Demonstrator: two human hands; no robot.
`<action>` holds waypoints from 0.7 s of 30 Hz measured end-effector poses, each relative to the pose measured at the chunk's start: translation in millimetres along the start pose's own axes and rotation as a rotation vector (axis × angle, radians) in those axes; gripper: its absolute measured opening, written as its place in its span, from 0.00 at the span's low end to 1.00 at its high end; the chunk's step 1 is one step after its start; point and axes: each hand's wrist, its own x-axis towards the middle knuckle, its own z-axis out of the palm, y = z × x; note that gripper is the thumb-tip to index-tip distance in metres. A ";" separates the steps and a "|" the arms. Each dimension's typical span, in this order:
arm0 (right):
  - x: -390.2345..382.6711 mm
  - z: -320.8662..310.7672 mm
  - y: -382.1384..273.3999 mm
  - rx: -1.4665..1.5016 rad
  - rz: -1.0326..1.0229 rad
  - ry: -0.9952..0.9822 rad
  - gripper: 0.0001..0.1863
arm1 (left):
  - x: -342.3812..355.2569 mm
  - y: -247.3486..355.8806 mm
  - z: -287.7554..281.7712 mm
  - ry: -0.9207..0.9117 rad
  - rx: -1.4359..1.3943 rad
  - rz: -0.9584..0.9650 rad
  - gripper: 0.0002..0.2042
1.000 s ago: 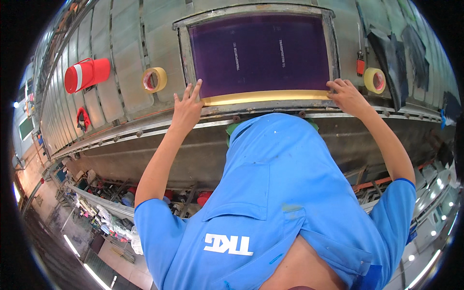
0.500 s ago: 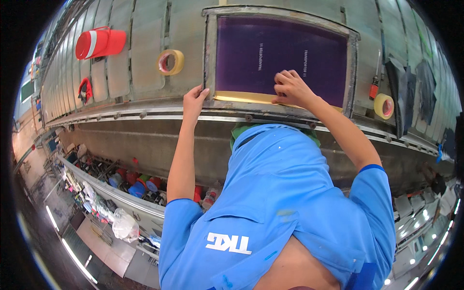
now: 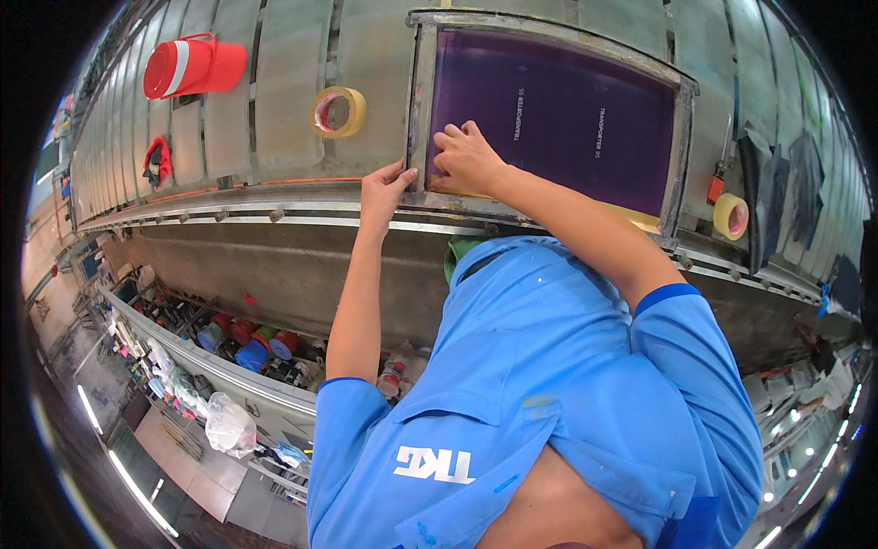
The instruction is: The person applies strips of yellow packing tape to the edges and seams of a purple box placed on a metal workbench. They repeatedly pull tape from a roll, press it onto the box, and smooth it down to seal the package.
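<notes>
A screen-printing frame [image 3: 420,91] with a grey, worn rim and dark purple mesh [image 3: 567,110] lies on the long bench. Along the inside of its near rim runs a strip of yellow tape [image 3: 640,219], mostly covered by my right forearm. My left hand [image 3: 386,190] pinches the frame's outer edge at the near left corner. Just inside that corner, my right hand [image 3: 468,159] bears down with curled fingers at the left end of the strip. Whatever its fingertips may hold is hidden.
A yellow tape roll [image 3: 337,113] and a red bucket [image 3: 195,67] with a white band are to the left. Right of the frame are a red-handled screwdriver [image 3: 717,183], another tape roll [image 3: 731,217] and dark sheets [image 3: 761,201]. A metal rail [image 3: 311,214] edges the bench.
My right hand has slid left along the near rim, from the middle of the strip to its left end. My left hand keeps its hold on the corner. The view has shifted slightly.
</notes>
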 end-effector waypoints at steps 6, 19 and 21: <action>-16.8 -24.9 13.2 -0.118 0.008 -0.240 0.25 | 10.0 -15.6 -1.1 0.006 0.028 0.047 0.25; -288.0 -139.5 134.2 -0.468 0.286 -0.653 0.24 | 8.7 -11.4 -4.0 0.031 0.115 0.052 0.28; -299.1 -145.5 133.7 -0.490 0.258 -0.615 0.22 | 8.5 -12.4 -6.3 0.024 0.121 0.063 0.28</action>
